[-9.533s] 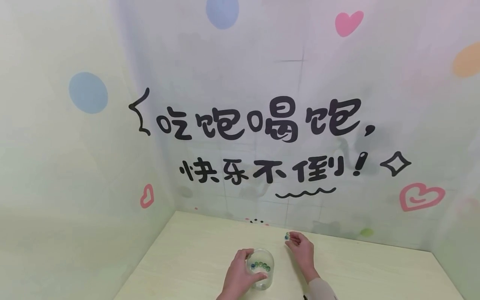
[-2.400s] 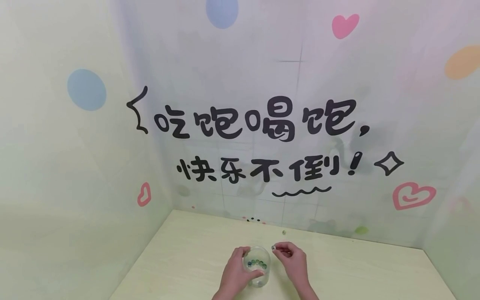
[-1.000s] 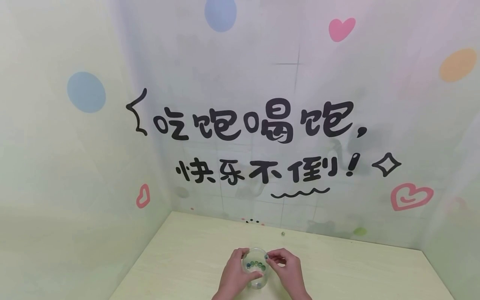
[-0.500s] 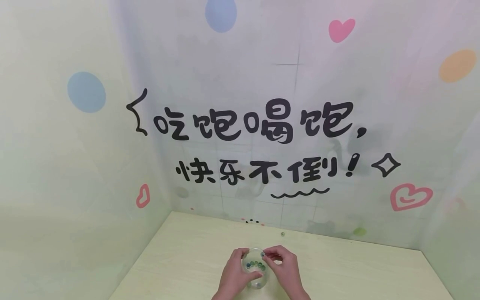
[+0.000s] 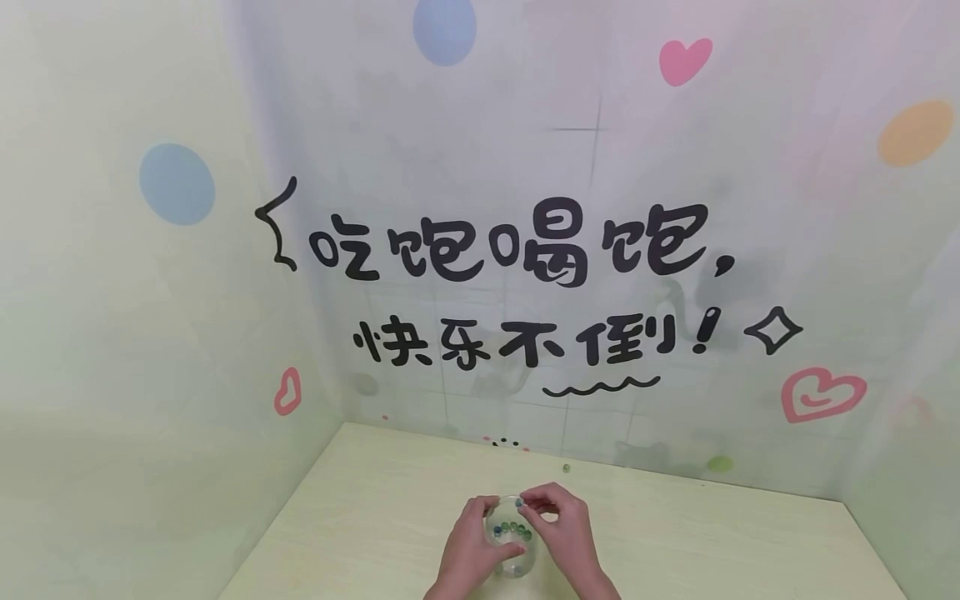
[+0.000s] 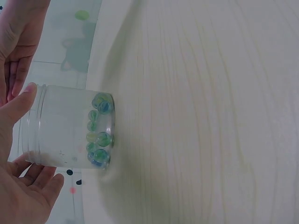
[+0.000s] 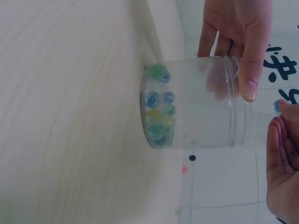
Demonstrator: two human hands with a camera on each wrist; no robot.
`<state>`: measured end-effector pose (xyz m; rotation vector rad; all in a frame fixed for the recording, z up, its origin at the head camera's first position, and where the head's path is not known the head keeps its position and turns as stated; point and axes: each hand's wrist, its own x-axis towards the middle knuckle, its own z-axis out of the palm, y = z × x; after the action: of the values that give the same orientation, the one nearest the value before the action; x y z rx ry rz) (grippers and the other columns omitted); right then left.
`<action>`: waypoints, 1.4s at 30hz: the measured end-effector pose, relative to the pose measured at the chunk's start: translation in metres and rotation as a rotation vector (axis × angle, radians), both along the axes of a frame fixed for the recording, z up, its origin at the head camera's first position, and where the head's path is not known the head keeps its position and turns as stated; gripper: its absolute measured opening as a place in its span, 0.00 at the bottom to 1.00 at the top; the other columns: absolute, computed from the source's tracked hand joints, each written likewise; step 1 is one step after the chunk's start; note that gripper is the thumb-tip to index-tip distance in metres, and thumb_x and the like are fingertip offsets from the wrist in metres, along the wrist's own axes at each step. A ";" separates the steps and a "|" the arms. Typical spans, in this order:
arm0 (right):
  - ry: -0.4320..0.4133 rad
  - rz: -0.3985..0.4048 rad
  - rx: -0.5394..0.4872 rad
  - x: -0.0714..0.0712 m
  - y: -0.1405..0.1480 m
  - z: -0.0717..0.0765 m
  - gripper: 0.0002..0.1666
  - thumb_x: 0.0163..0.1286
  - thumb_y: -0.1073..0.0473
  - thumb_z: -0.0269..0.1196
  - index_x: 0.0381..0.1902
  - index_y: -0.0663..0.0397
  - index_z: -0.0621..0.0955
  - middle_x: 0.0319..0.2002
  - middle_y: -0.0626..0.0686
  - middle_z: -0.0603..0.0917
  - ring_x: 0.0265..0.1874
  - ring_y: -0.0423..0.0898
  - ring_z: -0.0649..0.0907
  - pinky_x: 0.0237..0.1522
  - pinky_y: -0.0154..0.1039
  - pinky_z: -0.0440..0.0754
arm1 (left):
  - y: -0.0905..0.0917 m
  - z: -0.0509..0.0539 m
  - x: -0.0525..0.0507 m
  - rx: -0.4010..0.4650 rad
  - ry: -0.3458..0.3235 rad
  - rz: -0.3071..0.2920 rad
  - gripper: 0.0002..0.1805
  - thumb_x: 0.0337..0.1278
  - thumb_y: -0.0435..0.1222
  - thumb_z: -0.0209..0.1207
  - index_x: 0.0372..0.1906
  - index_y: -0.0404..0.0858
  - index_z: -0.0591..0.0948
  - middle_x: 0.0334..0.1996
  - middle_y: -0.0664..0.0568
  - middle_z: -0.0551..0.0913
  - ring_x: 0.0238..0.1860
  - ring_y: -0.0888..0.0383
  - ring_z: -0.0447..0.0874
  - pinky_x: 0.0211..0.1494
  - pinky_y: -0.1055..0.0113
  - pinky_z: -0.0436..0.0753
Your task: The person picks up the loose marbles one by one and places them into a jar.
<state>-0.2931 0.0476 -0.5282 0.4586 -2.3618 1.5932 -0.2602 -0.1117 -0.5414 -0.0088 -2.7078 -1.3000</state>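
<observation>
A clear jar [image 6: 65,126] stands upright on the table, with several green, blue and yellowish glass marbles [image 7: 156,116] along its bottom. My left hand [image 5: 468,546] grips the jar near its top, thumb on the near side and fingers on the far side. Between thumb and fingertips my right hand [image 5: 564,521] pinches one blue marble [image 5: 519,503]. That marble is at the jar's open mouth, outside the rim in the right wrist view. One more greenish marble [image 5: 566,468] lies on the table toward the back, beyond the right hand.
The pale wood-grained table [image 5: 360,500] meets a printed back wall [image 5: 420,350] with large black lettering. A plain pale side wall [image 5: 172,333] closes off the left. No lid shows in any view.
My right hand has come from the back of the table to the jar's mouth, carrying the blue marble. Two marbles were near its fingers earlier; one remains there. The left hand keeps its grip.
</observation>
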 end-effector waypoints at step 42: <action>0.067 -0.053 -0.036 -0.015 0.012 -0.001 0.17 0.57 0.66 0.73 0.45 0.60 0.85 0.41 0.58 0.88 0.41 0.53 0.88 0.46 0.38 0.89 | 0.000 0.001 -0.001 -0.010 -0.011 0.006 0.43 0.36 0.50 0.79 0.59 0.35 0.74 0.54 0.45 0.79 0.55 0.44 0.80 0.56 0.46 0.83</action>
<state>-0.3085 0.0599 -0.5294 0.4320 -2.2726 1.5697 -0.2614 -0.1114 -0.5408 0.0057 -2.7212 -1.2880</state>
